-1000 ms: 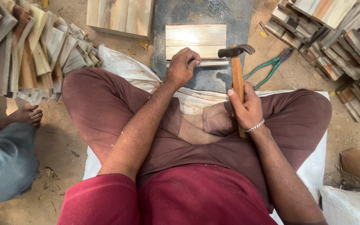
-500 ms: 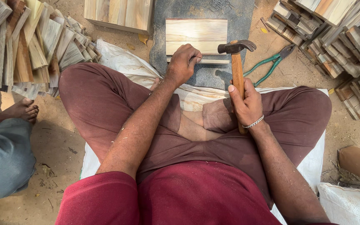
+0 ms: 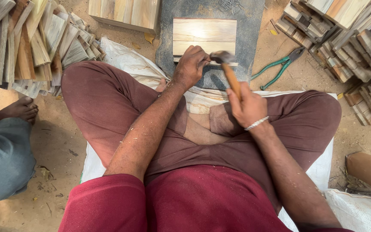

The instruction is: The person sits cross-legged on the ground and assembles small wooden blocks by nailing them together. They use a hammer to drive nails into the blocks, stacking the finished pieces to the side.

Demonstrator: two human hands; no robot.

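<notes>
One small panel of pale wooden slats (image 3: pixel 204 35) lay flat on a dark stone slab (image 3: pixel 252 25) set on the sandy ground, just ahead of the seated person's crossed legs. The left hand (image 3: pixel 190 66) pressed on the panel's near edge, its grip pinched shut on something too small to make out. The right hand (image 3: pixel 247 106) was clenched around the wooden handle of one hammer (image 3: pixel 227 68), whose blurred metal head stood right beside the left hand's fingers, over the panel's near edge.

A heap of small nails (image 3: pixel 229 5) lay at the slab's far end. One pair of green-handled pliers (image 3: pixel 278 67) rested on the ground to the right of the slab, clear of both hands. A second slat panel (image 3: pixel 123 13) lay beyond the slab on the left. Two stacks of cut wood flanked the spot, one on the left (image 3: pixel 24 43), one on the right (image 3: pixel 353 38). A white sack (image 3: pixel 125 62) was spread under the legs. Another person's bare foot (image 3: pixel 20 109) showed at the left edge.
</notes>
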